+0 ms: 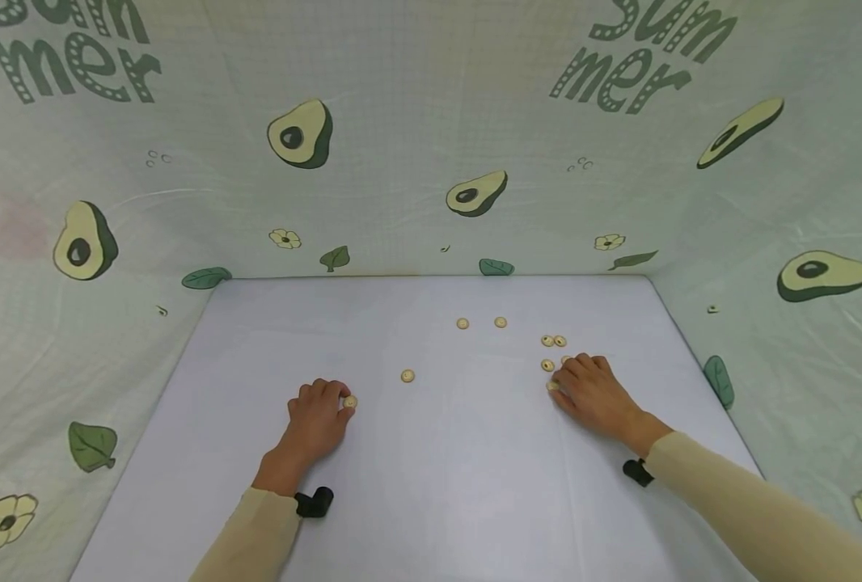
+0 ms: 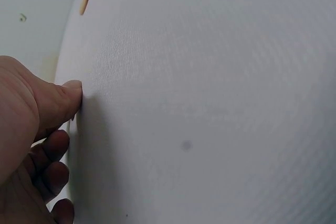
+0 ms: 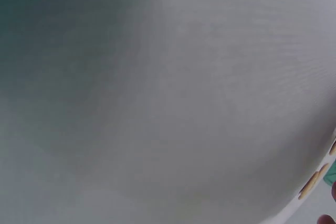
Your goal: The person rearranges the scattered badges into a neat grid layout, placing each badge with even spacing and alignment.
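Observation:
My left hand (image 1: 318, 416) pinches a small round wooden disc (image 1: 349, 402) between thumb and forefinger, on the left half of the white table. That disc is hidden by the thumb (image 2: 68, 95) in the left wrist view. Further right, my right hand (image 1: 597, 394) holds another wooden disc (image 1: 552, 386) at its thumb and forefinger tips. Just beyond those fingers lie a partly covered disc (image 1: 565, 359), a single disc (image 1: 547, 365) and two touching discs (image 1: 554, 341). Only fingertips (image 3: 326, 220) of the right hand show in the right wrist view, near some discs (image 3: 310, 184).
Between the hands a lone disc (image 1: 407, 376) lies flat. Two more, a left one (image 1: 462, 323) and a right one (image 1: 500, 322), lie towards the back. A printed cloth (image 1: 387, 162) with avocados rises behind and beside the white table (image 1: 460, 485).

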Available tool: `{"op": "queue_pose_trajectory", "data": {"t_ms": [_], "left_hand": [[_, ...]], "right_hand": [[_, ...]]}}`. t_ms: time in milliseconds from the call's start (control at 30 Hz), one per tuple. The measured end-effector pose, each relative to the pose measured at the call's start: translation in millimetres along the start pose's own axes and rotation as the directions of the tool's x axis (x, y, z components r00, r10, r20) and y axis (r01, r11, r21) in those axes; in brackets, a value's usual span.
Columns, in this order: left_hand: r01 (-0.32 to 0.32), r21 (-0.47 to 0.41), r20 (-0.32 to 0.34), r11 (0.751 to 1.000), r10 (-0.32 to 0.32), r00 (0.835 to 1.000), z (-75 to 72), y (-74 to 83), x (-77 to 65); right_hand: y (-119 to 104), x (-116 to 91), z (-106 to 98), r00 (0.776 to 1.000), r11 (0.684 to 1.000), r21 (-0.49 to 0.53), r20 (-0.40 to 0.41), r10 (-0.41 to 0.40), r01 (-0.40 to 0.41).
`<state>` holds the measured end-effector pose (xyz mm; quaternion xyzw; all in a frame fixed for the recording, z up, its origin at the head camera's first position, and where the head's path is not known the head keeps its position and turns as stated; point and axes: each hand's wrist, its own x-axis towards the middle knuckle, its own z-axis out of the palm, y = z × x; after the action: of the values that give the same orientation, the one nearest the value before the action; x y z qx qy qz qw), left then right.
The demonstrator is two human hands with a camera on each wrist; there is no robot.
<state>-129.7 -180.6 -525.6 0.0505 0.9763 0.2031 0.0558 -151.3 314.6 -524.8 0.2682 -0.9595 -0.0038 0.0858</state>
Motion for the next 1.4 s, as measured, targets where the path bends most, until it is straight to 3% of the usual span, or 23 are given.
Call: {"op": "queue_pose_trajectory", "data": {"t_ms": [233,500,667,967,1300,1400], "left_hand": [[0.007,-0.012,0.001,1.000,-0.007,1.000,1.9,-3.5,0.5],[0.020,-0.015,0.005,1.000,-0.020,1.000,1.6,-5.0,-1.1],[0.012,-0.003,-0.003,1.000,-0.012,1.000,0.2,-4.4,-1.5],[-0.056,0.060,-0.050,0.997,0.059,0.997,1.5,-4.8,-1.3],[-0.093,0.104,-0.068,0.990,0.101,0.993,-1.1,-0.3,0.0],[-0.125,0.142,-0.091,0.982,0.139,0.986,1.1,-2.2,-1.6]], "right_hand": [[-0.8,2.7,-1.3,1.000,1.000,0.027,0.011,0.006,-0.006],[-0.5,10.9,-3.3,1.000,0.991,0.136,0.008,0.011,-0.012],[1.4,17.5,1.7,0.999,0.992,0.123,-0.038,-0.002,0.007],[-2.3,36.1,4.0,0.987,0.993,0.092,-0.152,-0.054,0.069],[-10.6,59.3,2.7,0.989,0.994,0.089,-0.141,-0.051,0.064],[-13.7,68.0,3.6,0.987,0.994,0.086,-0.149,-0.061,0.074]]}}
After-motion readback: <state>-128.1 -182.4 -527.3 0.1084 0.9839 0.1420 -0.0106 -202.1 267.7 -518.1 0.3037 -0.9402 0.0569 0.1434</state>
